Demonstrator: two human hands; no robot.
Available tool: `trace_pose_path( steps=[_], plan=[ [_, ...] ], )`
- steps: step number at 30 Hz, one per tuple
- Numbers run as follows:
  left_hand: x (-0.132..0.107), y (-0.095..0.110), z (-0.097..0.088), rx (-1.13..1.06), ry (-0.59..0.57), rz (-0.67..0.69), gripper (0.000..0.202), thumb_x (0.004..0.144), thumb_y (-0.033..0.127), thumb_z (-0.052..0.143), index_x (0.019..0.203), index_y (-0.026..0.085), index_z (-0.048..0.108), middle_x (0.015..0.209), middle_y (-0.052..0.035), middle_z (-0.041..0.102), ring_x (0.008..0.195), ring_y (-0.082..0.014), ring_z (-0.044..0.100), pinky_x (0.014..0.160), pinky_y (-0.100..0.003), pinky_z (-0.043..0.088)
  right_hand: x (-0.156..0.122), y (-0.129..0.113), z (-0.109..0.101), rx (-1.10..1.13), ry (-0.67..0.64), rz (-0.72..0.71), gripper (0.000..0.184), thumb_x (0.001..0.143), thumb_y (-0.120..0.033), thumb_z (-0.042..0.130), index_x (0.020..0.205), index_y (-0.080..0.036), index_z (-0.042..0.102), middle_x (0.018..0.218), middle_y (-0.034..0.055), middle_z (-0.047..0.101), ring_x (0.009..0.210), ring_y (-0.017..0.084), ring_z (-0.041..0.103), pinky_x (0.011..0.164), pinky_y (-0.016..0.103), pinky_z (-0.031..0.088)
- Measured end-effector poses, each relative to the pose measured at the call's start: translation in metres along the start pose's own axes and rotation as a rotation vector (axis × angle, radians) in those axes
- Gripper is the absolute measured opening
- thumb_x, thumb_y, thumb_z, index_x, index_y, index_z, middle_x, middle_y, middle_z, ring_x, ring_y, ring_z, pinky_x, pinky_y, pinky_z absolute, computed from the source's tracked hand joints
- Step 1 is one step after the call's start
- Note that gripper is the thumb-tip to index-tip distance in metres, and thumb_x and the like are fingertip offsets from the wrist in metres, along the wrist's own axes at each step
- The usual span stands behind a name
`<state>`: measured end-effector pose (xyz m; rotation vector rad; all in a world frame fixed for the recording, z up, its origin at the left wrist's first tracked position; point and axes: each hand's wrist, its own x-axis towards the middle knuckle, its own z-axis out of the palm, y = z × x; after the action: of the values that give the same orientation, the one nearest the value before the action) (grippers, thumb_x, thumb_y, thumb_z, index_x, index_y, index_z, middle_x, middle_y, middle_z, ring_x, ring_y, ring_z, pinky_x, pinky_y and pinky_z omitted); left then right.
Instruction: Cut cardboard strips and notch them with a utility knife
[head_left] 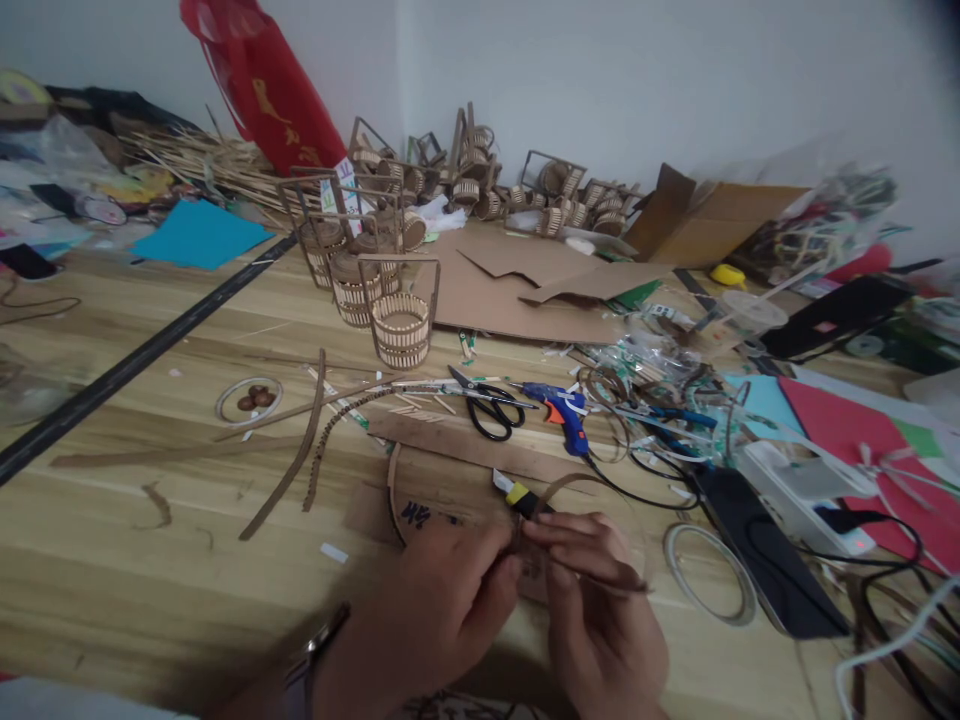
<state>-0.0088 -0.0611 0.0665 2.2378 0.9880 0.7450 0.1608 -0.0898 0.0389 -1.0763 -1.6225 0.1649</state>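
Note:
A thin brown cardboard strip runs between my two hands, low in the middle of the view. My left hand is closed in a pinch on its near end, thumb against forefinger. Fingers of my right hand press together along the same strip; its palm side is partly hidden. Just beyond the fingertips lies a utility knife with a yellow collar, on a flat brown cardboard piece with black writing. Curved strips lie around both hands.
Black scissors and a blue glue gun with its cord lie farther back. Small slatted buckets stand behind them. On the right are a tape ring, a dark phone and a white power strip.

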Motion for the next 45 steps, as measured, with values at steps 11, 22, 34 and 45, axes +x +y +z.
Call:
trace_pose_path(
  steps=[11, 22, 34, 45],
  plan=[
    [0.004, -0.001, -0.01, 0.107, 0.093, 0.139, 0.024, 0.094, 0.013, 0.037, 0.075, 0.02, 0.05, 0.063, 0.0009, 0.058, 0.056, -0.0144, 0.053, 0.055, -0.028, 0.034, 0.025, -0.002, -0.003, -0.079, -0.196, -0.132, 0.031, 0.087, -0.007, 0.059, 0.108, -0.028, 0.068, 0.085, 0.0017, 0.076, 0.073, 0.016, 0.072, 0.064, 0.027, 0.059],
    [0.0, 0.008, -0.011, -0.053, 0.297, 0.13, 0.014, 0.099, 0.021, 0.051, 0.102, 0.018, 0.064, 0.084, -0.0028, 0.07, 0.076, -0.0151, 0.064, 0.073, -0.024, 0.05, 0.021, 0.006, 0.005, 0.526, 0.102, 0.94, 0.036, 0.069, -0.054, 0.082, 0.077, -0.019, 0.075, 0.071, 0.0044, 0.072, 0.059, 0.015, 0.063, 0.058, 0.026, 0.054],
    [0.017, -0.006, 0.003, -0.713, 0.074, -0.535, 0.028, 0.086, 0.042, 0.054, 0.08, 0.017, 0.067, 0.073, -0.0029, 0.07, 0.066, -0.0159, 0.062, 0.059, -0.023, 0.046, 0.019, -0.016, 0.008, 0.45, -0.044, 0.772, 0.028, 0.079, -0.049, 0.076, 0.075, -0.021, 0.073, 0.057, 0.0008, 0.069, 0.05, 0.014, 0.065, 0.047, 0.02, 0.053],
    [0.013, -0.002, 0.001, -0.599, 0.082, -0.486, 0.027, 0.086, 0.041, 0.055, 0.074, 0.018, 0.063, 0.061, 0.0011, 0.058, 0.056, -0.0124, 0.05, 0.052, -0.022, 0.037, 0.017, -0.018, 0.002, -0.032, -0.076, 0.216, 0.005, 0.088, -0.022, 0.064, 0.089, -0.025, 0.068, 0.071, -0.0013, 0.072, 0.059, 0.013, 0.069, 0.054, 0.018, 0.055]
  ],
)
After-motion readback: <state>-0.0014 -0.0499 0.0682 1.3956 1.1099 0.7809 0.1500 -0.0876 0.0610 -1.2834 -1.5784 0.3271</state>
